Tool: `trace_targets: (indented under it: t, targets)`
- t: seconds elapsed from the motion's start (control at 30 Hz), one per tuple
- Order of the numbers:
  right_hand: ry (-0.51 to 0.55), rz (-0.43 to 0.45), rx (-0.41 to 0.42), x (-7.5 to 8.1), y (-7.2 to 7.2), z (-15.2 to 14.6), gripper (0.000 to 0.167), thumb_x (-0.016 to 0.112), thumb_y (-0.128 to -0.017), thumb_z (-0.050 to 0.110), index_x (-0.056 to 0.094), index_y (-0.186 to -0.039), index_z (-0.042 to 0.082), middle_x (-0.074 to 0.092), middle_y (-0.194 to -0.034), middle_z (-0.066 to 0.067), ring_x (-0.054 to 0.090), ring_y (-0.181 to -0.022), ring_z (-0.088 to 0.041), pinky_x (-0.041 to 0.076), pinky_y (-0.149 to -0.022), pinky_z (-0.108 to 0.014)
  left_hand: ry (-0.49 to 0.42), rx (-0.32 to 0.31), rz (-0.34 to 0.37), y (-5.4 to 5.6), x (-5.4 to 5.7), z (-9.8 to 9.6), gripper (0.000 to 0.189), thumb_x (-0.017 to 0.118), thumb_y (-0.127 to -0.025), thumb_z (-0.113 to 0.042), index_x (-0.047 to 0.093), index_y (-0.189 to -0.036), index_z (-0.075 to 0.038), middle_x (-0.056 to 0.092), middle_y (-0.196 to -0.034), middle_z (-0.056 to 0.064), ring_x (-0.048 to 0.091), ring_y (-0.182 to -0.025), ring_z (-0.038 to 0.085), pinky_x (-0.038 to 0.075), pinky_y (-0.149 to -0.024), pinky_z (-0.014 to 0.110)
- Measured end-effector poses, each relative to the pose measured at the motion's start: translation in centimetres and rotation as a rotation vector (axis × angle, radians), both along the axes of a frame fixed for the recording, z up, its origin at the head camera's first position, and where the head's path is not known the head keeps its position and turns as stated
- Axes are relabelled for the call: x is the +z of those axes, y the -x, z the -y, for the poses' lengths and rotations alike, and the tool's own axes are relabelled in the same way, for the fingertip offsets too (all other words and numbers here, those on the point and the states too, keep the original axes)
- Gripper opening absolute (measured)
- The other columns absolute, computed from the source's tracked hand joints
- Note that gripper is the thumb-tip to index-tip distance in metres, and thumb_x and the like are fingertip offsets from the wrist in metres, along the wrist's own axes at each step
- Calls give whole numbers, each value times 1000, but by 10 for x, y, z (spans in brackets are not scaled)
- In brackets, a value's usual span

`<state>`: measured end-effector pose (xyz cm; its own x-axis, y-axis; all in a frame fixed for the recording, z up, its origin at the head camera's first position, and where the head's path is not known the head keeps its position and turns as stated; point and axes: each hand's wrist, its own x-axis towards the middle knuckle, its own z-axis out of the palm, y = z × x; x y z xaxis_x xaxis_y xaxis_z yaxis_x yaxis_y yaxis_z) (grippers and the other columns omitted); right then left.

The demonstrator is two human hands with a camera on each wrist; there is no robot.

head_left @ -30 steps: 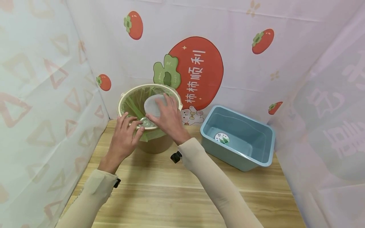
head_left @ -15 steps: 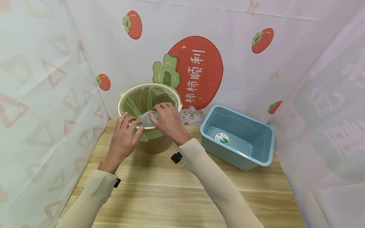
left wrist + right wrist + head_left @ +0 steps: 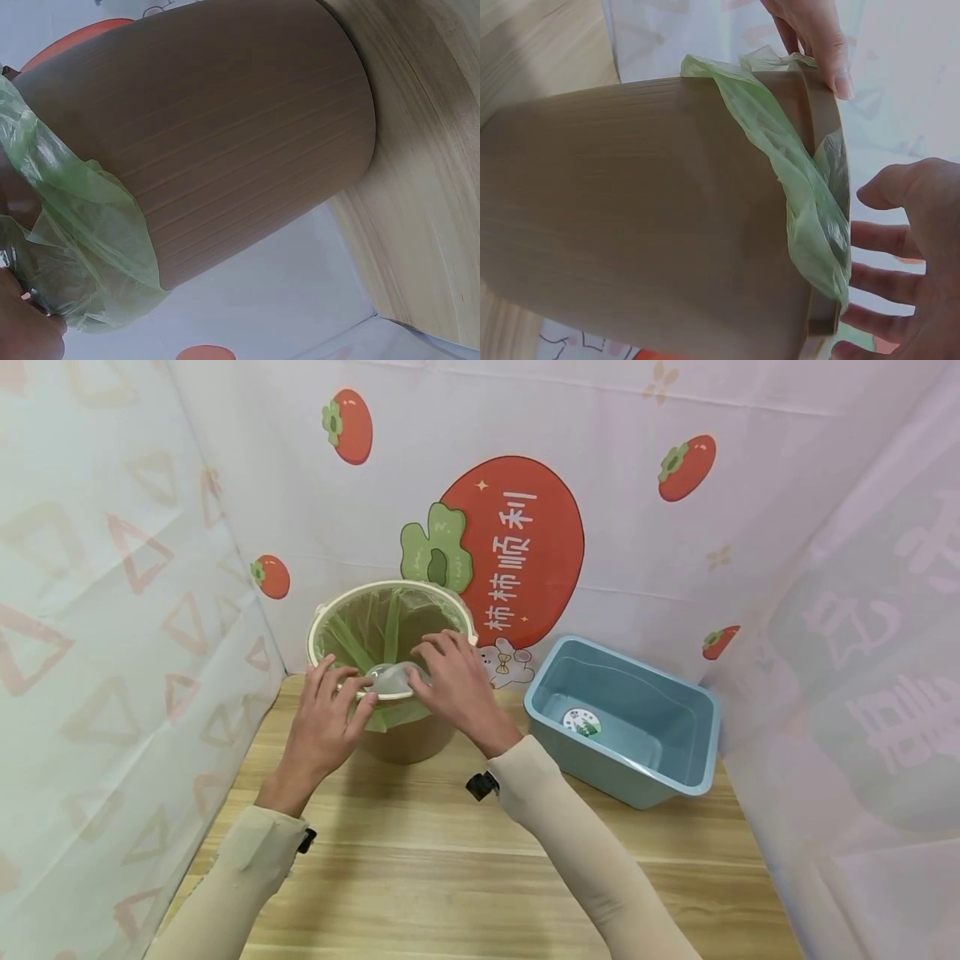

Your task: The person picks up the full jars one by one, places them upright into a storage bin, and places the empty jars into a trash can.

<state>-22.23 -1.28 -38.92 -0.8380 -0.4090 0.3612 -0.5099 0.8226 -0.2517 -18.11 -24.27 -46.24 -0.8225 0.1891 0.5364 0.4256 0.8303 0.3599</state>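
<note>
A brown trash can (image 3: 408, 739) with a cream rim (image 3: 375, 583) is lined with a thin green plastic bag (image 3: 360, 627). My left hand (image 3: 326, 718) grips the rim at its near left, thumb at the edge. Over the near right of the opening hovers my right hand (image 3: 457, 689), fingers relaxed and spread; the right wrist view shows its fingers (image 3: 885, 281) beside the rim with nothing in them. Between the hands, inside the can, lies a translucent whitish round piece (image 3: 397, 678), partly hidden by the rim. Bag folds (image 3: 90, 225) hang outside the can in the left wrist view.
A blue-grey rectangular plastic tub (image 3: 622, 722) with a round label (image 3: 582, 722) inside stands right of the can. Both sit on a wood-grain table (image 3: 450, 877). White printed cloth (image 3: 615, 485) walls enclose the back and both sides.
My right hand has lowered the translucent round piece into the can and let it go, then drawn back slightly to the right. My left hand has stayed at the rim.
</note>
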Motion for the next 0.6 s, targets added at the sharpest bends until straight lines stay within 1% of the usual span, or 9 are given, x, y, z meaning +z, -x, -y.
trace_targets:
  t: [0.2, 0.33, 0.5, 0.6]
  targets:
    - [44, -22, -10, -3, -9, -15, 35, 70, -106, 33, 74, -135, 14, 66, -150, -10, 54, -145, -33, 44, -124, -52, -4, -3, 7, 2, 2, 1, 35, 57, -111, -34, 72, -124, -4, 61, -140, 26, 35, -157, 50, 18, -130, 75]
    - [74, -43, -8, -7, -14, -30, 34, 70, -105, 30, 74, -135, 13, 67, -147, -10, 56, -142, -33, 47, -120, -52, -18, -3, 31, 2, 3, 1, 34, 57, -111, -33, 71, -125, -5, 60, -142, 25, 33, -158, 50, 16, -132, 73]
    - [61, -82, -20, -14, -19, -50, 35, 72, -104, 28, 74, -136, 11, 68, -144, -11, 58, -139, -32, 51, -117, -51, -18, -11, 49, 5, 5, 2, 36, 55, -112, -34, 71, -126, -5, 59, -145, 26, 31, -159, 51, 16, -133, 70]
    - [63, -104, -30, -21, -22, -63, 36, 74, -103, 27, 74, -135, 10, 69, -144, -13, 59, -139, -34, 51, -117, -55, -11, -14, 56, 7, 7, 2, 37, 55, -112, -35, 70, -127, -5, 58, -147, 26, 31, -159, 52, 16, -134, 68]
